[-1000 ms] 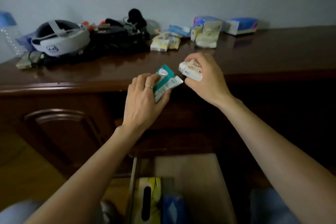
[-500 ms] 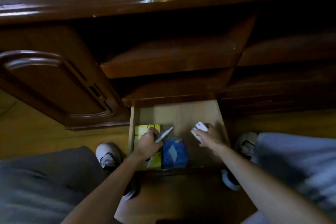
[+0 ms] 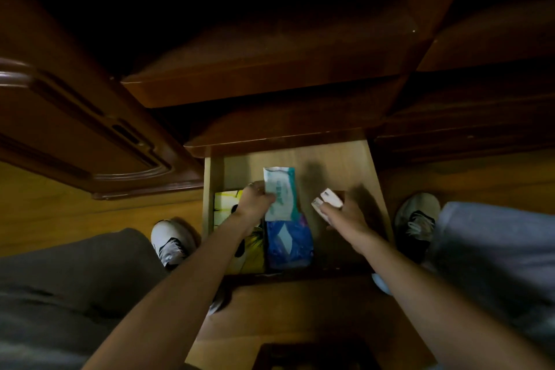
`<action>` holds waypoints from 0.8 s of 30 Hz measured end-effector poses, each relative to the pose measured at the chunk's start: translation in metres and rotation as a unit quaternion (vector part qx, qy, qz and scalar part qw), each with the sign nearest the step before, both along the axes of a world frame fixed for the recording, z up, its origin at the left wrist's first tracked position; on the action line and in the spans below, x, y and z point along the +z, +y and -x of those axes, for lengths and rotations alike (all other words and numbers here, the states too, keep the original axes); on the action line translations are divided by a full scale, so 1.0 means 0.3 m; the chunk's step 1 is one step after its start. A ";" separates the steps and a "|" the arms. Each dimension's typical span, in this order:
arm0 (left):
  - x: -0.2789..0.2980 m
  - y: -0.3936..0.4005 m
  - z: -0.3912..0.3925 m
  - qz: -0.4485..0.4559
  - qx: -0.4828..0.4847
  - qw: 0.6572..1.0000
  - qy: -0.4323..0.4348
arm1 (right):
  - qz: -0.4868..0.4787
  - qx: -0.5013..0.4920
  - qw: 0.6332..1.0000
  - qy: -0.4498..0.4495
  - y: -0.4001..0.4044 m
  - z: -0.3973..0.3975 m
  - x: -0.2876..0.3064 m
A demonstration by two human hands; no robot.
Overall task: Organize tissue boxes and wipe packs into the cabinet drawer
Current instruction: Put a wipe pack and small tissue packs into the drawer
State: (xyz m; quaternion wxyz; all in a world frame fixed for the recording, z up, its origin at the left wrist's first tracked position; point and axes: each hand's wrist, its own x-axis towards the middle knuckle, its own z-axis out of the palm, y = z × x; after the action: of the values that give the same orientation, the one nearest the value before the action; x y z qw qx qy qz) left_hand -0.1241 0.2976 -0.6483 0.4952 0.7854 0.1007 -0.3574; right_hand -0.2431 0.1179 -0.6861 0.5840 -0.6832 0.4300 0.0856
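Note:
The bottom cabinet drawer (image 3: 339, 165) is pulled out below me, its pale wooden floor showing. My left hand (image 3: 255, 200) holds a teal-and-white wipe pack (image 3: 280, 194) flat over the drawer's middle, just beyond a blue tissue pack (image 3: 288, 242) that lies inside. A yellow tissue box (image 3: 225, 204) sits at the drawer's left side, partly under my left forearm. My right hand (image 3: 345, 213) is over the drawer's right half, closed on small white tissue packs (image 3: 329, 201).
An open dark wooden cabinet door (image 3: 75, 117) hangs at the left. Other dark drawers (image 3: 270, 81) jut out above the open one. My knees and two white shoes (image 3: 172, 242) flank the drawer on the wooden floor.
The view dropped from the cabinet top to the drawer. Both hands came down with their packs, and my left hand has turned the wipe pack flat over the drawer floor.

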 end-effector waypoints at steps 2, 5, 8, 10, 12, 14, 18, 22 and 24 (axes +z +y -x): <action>-0.025 -0.051 -0.006 0.024 0.030 0.999 0.007 | 0.012 -0.018 1.000 -0.016 -0.006 -0.001 0.020; -0.047 -0.149 0.006 0.039 0.014 0.999 0.028 | 0.059 -0.081 0.992 -0.078 -0.055 0.014 0.064; -0.098 -0.246 0.122 0.007 -0.110 0.992 0.060 | 0.108 -0.143 0.973 -0.145 -0.134 0.016 0.127; -0.123 -0.275 0.225 0.017 -0.191 0.971 0.143 | 0.112 -0.129 0.973 -0.152 -0.182 0.014 0.146; -0.129 -0.276 0.267 0.038 -0.190 0.975 0.107 | 0.109 -0.064 0.985 -0.116 -0.192 0.019 0.143; -0.106 -0.248 0.237 0.032 -0.111 0.993 0.037 | 0.111 0.018 0.991 -0.076 -0.151 0.029 0.118; -0.016 -0.126 0.120 0.145 0.056 0.967 0.200 | 0.090 0.163 0.979 -0.083 0.008 0.021 0.094; 0.010 -0.028 0.125 0.148 0.022 0.978 0.142 | -0.025 0.297 0.952 -0.071 0.079 -0.027 0.115; -0.007 0.003 0.144 0.156 0.033 0.981 0.113 | -0.122 0.282 0.951 -0.033 0.079 -0.043 0.128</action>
State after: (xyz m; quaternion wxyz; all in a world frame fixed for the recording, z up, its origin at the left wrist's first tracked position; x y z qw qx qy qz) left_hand -0.1672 0.2986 -0.6503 0.6091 0.6492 0.1245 -0.4382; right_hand -0.2303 0.1415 -0.6477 0.6292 -0.7024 0.1865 0.2756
